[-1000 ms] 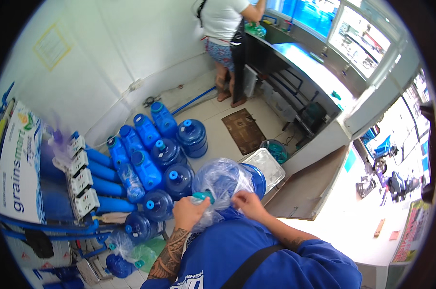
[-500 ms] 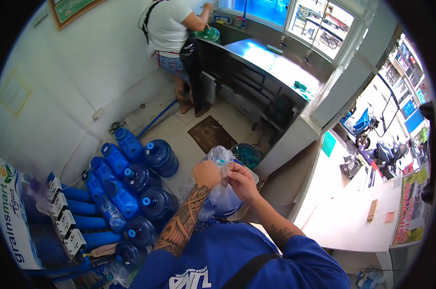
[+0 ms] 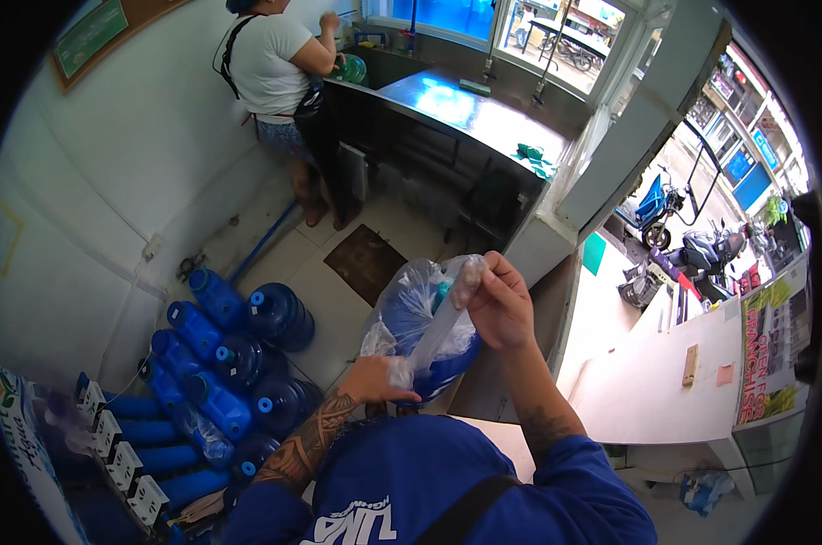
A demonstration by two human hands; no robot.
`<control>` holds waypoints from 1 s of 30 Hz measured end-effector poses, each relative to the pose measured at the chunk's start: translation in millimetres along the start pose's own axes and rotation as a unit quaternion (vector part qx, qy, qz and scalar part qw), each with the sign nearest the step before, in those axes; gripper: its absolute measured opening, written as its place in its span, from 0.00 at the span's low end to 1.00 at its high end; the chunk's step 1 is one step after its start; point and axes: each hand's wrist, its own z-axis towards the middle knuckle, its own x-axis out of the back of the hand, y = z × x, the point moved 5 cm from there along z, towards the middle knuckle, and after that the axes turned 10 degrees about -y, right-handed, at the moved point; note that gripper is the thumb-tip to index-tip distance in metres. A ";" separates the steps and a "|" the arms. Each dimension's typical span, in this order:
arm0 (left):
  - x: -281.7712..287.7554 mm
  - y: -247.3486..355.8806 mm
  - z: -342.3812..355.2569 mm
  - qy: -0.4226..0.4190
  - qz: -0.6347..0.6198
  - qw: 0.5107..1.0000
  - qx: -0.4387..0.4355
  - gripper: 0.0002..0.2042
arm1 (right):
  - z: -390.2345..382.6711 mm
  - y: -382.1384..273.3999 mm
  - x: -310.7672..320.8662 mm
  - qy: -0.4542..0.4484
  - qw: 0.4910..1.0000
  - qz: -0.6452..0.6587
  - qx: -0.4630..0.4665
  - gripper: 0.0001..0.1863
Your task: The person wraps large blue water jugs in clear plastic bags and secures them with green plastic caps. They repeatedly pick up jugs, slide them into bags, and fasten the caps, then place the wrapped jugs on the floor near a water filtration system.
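In front of me stands a blue water jug [image 3: 450,365], loosely covered by a clear plastic bag [image 3: 409,292]. A teal cap [image 3: 443,292] shows through the film near its top. My right hand [image 3: 504,302] is raised at the upper right of the jug, with thumb and fingers pinched on the gathered plastic. Lower, at the jug's near left side, my left hand [image 3: 375,380] is closed on another part of the film. Between both hands a translucent strip of the plastic is drawn taut on a slant. The fingertips of my left hand are partly hidden.
Several blue water jugs [image 3: 218,406] crowd the floor at left, beside blue pipes with white boxes [image 3: 120,451]. A brown mat [image 3: 366,263] lies ahead. Another person [image 3: 270,73] stands at the metal sink counter [image 3: 438,95], touching a green jug [image 3: 352,68]. A white counter [image 3: 652,386] is at right.
My hands were close together at the bunched top of the bag. Now they are apart, left one lower, right one higher, with the plastic stretched between them. The view has shifted right.
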 end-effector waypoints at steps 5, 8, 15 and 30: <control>18.6 -39.2 4.7 0.177 -0.044 0.983 0.004 0.16 | 7.8 -11.8 -36.0 -0.083 0.992 0.092 -0.010 0.06; 54.5 -46.5 8.6 0.277 -0.035 0.959 -0.036 0.17 | 0.7 -19.9 -16.4 -0.048 0.997 -0.041 -0.041 0.05; 95.0 -25.8 10.7 0.395 -0.160 0.903 -0.057 0.16 | -47.3 5.6 101.4 0.241 0.841 -0.426 -0.230 0.25; 109.6 52.1 69.8 0.237 -0.245 0.928 -0.147 0.18 | -72.6 75.7 136.0 0.279 0.899 -0.306 -0.141 0.16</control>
